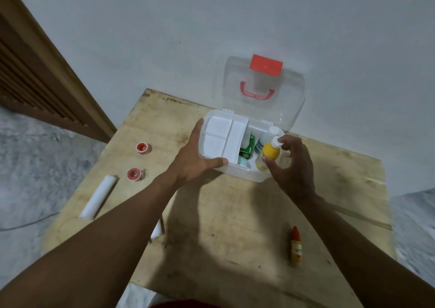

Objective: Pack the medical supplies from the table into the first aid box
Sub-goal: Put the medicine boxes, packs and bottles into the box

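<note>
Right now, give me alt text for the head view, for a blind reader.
The right hand holds a yellow bottle over the open first aid box while the left hand grips its near-left corner. Two red tape rolls, a white bandage roll and a red-capped dropper bottle sit on the wooden table.

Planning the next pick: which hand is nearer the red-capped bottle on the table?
Right. The right hand, holding the yellow bottle, is beyond the red-capped bottle; the left hand, on the first aid box, is farther left.
</note>
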Demonstrator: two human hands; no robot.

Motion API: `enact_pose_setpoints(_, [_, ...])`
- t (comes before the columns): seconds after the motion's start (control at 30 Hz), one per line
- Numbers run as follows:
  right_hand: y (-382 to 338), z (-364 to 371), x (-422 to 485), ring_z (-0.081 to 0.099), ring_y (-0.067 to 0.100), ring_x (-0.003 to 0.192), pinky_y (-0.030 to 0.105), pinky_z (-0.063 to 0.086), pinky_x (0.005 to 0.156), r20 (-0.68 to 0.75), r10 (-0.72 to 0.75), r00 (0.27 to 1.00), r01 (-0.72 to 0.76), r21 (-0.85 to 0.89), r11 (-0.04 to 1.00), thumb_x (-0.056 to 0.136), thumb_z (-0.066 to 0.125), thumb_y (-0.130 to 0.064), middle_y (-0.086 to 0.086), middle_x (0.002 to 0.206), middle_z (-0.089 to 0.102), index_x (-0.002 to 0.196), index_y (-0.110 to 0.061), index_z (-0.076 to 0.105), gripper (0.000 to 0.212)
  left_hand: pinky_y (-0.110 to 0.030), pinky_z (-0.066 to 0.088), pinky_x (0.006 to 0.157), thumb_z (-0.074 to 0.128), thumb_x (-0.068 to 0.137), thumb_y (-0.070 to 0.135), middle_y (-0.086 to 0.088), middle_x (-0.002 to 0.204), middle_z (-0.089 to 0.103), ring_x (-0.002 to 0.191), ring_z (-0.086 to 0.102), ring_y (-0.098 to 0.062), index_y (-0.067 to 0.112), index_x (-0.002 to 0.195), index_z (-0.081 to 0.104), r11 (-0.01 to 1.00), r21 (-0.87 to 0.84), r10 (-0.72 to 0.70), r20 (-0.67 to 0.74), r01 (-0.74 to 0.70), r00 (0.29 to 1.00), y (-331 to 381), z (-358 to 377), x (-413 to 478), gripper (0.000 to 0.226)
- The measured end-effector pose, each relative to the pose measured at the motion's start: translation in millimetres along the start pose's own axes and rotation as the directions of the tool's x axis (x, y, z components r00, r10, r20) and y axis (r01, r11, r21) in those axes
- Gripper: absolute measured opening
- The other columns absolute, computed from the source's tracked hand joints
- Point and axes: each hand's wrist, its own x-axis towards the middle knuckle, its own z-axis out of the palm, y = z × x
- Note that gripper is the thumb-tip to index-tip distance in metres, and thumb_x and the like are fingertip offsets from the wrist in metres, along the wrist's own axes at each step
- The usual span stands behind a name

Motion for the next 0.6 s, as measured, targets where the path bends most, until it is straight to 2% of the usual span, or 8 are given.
enact_pose_setpoints(0.17, [0, 3, 0, 0.053, 0.024, 0.085, 0.041, 0.048, 0.071, -0.012, 0.089, 0.996, -0.089, 0.002, 0.996, 0.067, 0.087, -0.014, -0.001, 0.095, 0.058, 0.106, -0.026, 0.044, 0.059, -0.045, 0.053, 0.097, 0.086, 0.073, 0.027, 0.025, 0.130, 0.050, 0.122, 0.051, -0.002, 0.039, 0.144, 0.027, 1.000, -0.007, 0.012, -0.016, -0.012, 1.000, 1, 3, 0, 0.093])
enact_pose_setpoints(0.33, [0, 5, 1, 0.049, 0.021, 0.085, 0.034, 0.042, 0.068, 0.007, 0.144, 0.990, -0.144, 0.014, 0.990, 0.070, 0.085, -0.013, -0.011, 0.096, 0.050, 0.107, -0.023, 0.045, 0.056, -0.047, 0.054, 0.095, 0.086, 0.071, 0.036, 0.021, 0.134, 0.049, 0.124, 0.051, -0.009, 0.038, 0.147, 0.023, 1.000, -0.014, 0.015, -0.007, -0.015, 1.000, 2, 3, 1, 0.099])
enact_pose_setpoints(0.47, [0, 5, 7, 0.050, 0.029, 0.087, 0.034, 0.040, 0.069, 0.091, 0.202, 0.975, -0.197, -0.055, 0.979, 0.069, 0.084, -0.009, -0.006, 0.095, 0.053, 0.106, -0.013, 0.053, 0.049, -0.047, 0.053, 0.097, 0.086, 0.071, 0.040, 0.019, 0.136, 0.048, 0.126, 0.051, -0.011, 0.039, 0.149, 0.020, 1.000, -0.017, 0.010, 0.010, -0.010, 1.000, 1, 3, 1, 0.102])
enact_pose_setpoints(0.6, [-3, 5, 13, 0.047, 0.029, 0.088, 0.029, 0.035, 0.070, 0.125, 0.243, 0.962, -0.232, -0.096, 0.968, 0.069, 0.083, -0.009, 0.009, 0.096, 0.061, 0.106, -0.014, 0.053, 0.047, -0.048, 0.052, 0.098, 0.087, 0.068, 0.046, 0.018, 0.138, 0.048, 0.126, 0.050, -0.013, 0.040, 0.151, 0.017, 1.000, -0.015, -0.012, 0.021, 0.013, 1.000, 0, 2, 1, 0.109])
